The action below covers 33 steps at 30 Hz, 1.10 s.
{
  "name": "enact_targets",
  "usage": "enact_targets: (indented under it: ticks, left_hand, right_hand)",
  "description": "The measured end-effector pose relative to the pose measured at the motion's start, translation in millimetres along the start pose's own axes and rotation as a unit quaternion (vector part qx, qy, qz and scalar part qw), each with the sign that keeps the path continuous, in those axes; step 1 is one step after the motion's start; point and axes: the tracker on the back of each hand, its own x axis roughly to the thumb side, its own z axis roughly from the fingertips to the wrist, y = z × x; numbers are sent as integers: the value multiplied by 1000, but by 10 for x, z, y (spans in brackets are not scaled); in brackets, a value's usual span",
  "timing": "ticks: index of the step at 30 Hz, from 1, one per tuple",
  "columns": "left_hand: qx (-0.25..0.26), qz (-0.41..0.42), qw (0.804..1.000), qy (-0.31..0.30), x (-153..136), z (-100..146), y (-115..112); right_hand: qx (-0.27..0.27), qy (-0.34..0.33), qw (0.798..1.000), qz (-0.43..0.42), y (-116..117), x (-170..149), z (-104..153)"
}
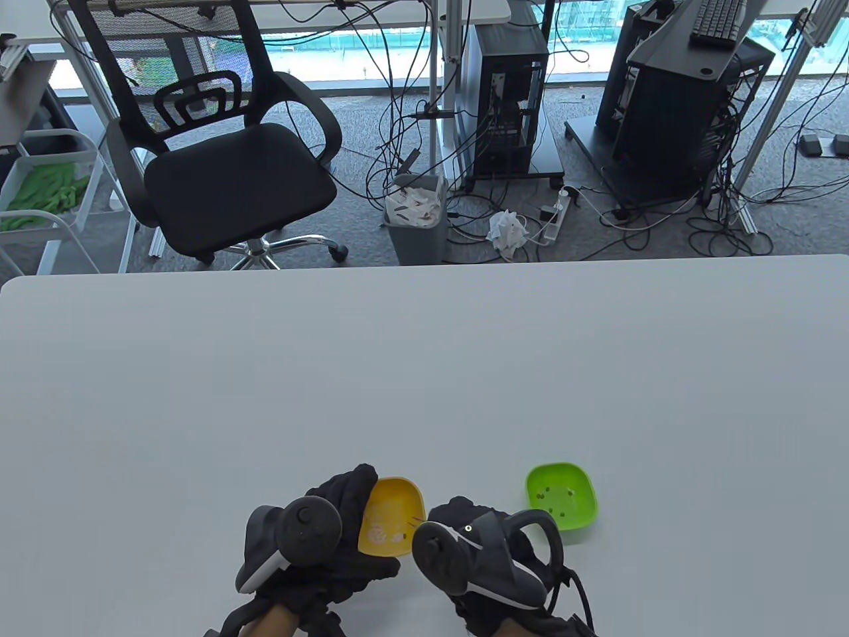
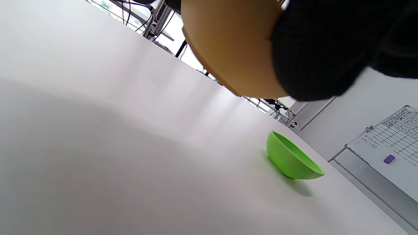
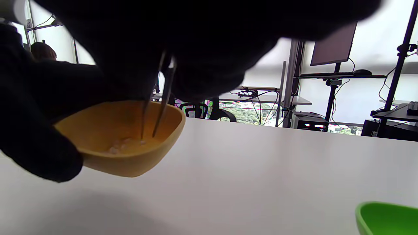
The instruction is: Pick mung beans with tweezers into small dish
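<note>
The right hand (image 1: 487, 554) is mostly buried under its tracker, fingers unseen from above. It pinches the tweezers (image 3: 160, 98), tips apart inside the yellow dish (image 3: 125, 143). The left hand (image 1: 318, 537) grips that dish, lifted and tilted. The green dish (image 1: 561, 495), nearby on the table (image 1: 424, 371), holds a few mung beans (image 1: 554, 497).

A plain white table (image 1: 424, 371) with rounded far corners carries a small green dish (image 1: 561, 495) near its front edge, standing flat on the surface with a few dark specks, probably mung beans, inside. Just to its left, a yellow dish (image 1: 392, 516) sits tilted, apparently lifted off the tabletop.
</note>
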Motion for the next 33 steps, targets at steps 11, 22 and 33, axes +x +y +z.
enact_targets:
  ticks: [11,22,33]
  left_hand:
    - [0,-4,1000,-6,10,-3,-1]
    - [-3,-9,1000,-7,18,-5,-12]
    - [-1,-6,1000,-6,17,-6,-10]
  right_hand:
    - [60,-9,997,51,57,165,-127]
    - [68,-9,996,53,91,171,-156]
    - [39,-11,999,21,66,84,-108]
